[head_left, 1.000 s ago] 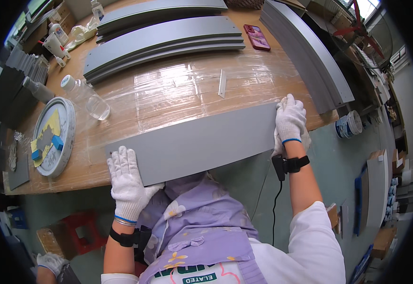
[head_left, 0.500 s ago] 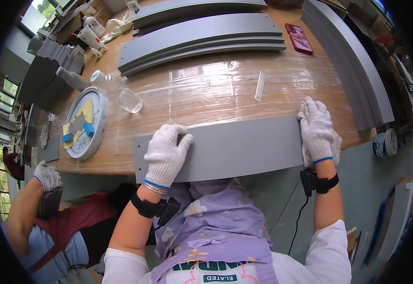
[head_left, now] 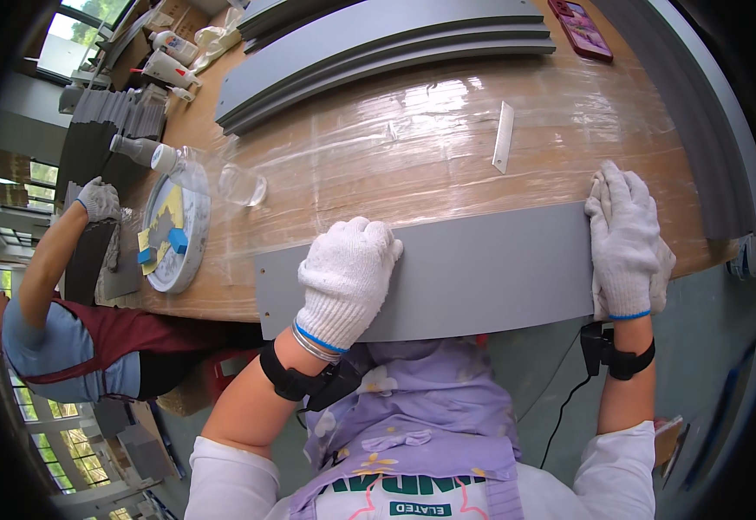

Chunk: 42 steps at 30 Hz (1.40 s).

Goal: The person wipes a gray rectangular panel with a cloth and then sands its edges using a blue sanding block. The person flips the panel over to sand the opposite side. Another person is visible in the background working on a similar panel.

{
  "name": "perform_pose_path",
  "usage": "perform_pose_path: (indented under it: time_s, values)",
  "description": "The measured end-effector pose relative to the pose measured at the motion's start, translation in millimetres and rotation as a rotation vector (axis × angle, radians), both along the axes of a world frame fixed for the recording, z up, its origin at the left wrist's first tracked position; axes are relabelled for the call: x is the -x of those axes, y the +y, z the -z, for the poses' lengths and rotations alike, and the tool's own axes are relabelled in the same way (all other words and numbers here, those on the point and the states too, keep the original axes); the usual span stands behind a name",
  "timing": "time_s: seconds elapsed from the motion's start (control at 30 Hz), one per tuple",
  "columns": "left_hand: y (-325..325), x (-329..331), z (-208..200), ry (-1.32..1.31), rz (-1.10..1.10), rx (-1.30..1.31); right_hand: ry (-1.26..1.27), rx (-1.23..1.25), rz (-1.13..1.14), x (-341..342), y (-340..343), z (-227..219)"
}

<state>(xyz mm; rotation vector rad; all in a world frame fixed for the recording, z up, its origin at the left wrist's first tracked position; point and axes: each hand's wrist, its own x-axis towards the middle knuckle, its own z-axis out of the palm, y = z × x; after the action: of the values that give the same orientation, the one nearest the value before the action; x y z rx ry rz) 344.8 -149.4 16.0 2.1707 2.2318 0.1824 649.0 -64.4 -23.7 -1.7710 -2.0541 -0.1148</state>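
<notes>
A long flat grey panel lies along the near table edge, overhanging it slightly, with two small holes at its left end. My left hand, in a white knitted glove, rests on the panel's left part; its fingers are curled in, and what they hold, if anything, is hidden. At the panel's right end, my gloved right hand bends over the edge, fingers together. A whitish cloth shows beneath and beside that hand, pressed against the panel's end.
Stacked grey panels lie at the back, and more on the right. A white metal strip, red phone, clear bottle and round lid with blue blocks are on the table. A co-worker's gloved hand is at left.
My left hand has moved right along the panel and is more tightly curled. My right hand stays at the panel's end. The view has shifted, and the co-worker's hand has reached farther away.
</notes>
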Motion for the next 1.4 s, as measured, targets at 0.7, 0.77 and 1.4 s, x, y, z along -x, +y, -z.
perform_pose_path:
  time_s: [0.7, 0.77, 1.4]
  values:
    - [10.3, 14.3, 4.2, 0.039, -0.016, -0.052, 0.008, 0.006, 0.032, 2.1, -0.8, -2.6]
    - [2.5, 0.9, 0.3, 0.015, 0.008, -0.017, 0.002, 0.007, 0.032, 2.5, -0.6, -2.1]
    - [0.2, -3.1, 1.7, -0.014, 0.031, -0.017, 0.012, -0.009, 0.025, -0.8, 0.3, 0.4]
